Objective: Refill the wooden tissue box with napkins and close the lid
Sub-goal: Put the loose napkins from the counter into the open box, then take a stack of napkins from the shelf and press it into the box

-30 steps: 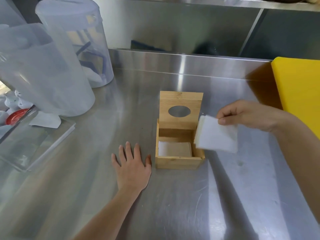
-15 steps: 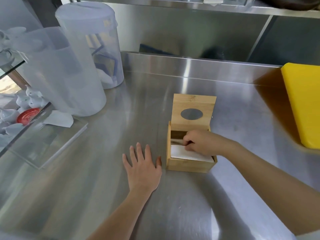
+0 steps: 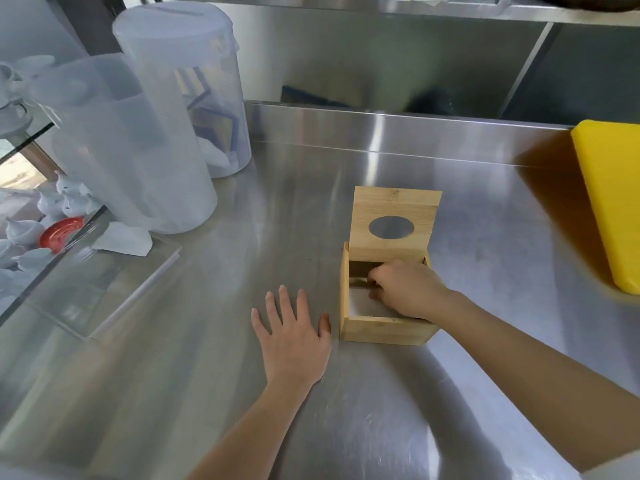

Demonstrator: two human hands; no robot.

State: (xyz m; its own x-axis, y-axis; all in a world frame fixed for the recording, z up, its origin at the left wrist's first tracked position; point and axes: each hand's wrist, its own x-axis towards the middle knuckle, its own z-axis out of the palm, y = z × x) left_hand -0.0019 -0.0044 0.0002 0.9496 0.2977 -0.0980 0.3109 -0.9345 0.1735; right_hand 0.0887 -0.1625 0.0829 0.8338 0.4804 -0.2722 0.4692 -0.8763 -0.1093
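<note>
The wooden tissue box [image 3: 384, 329] stands on the steel counter [image 3: 346, 410], right of the middle. Its lid [image 3: 394, 206], with an oval hole, is swung up and stands upright at the far side. White napkins [image 3: 362, 304] lie inside the box. My right hand [image 3: 408, 289] reaches in from the right, fingers curled down onto the stack near its far edge. My left hand [image 3: 294, 337] lies flat on the counter just left of the box, fingers spread, thumb close to the box's left wall.
Two tall clear plastic containers [image 3: 138, 150] stand at the back left. A clear acrylic panel [image 3: 97, 285] with a loose white napkin [image 3: 123, 239] lies in front of them. A yellow cutting board [image 3: 609, 202] sits at the right edge. A steel backsplash runs behind.
My right hand carried the napkin stack from beside the box down into it and now sits deeper inside. My left hand stayed flat on the counter.
</note>
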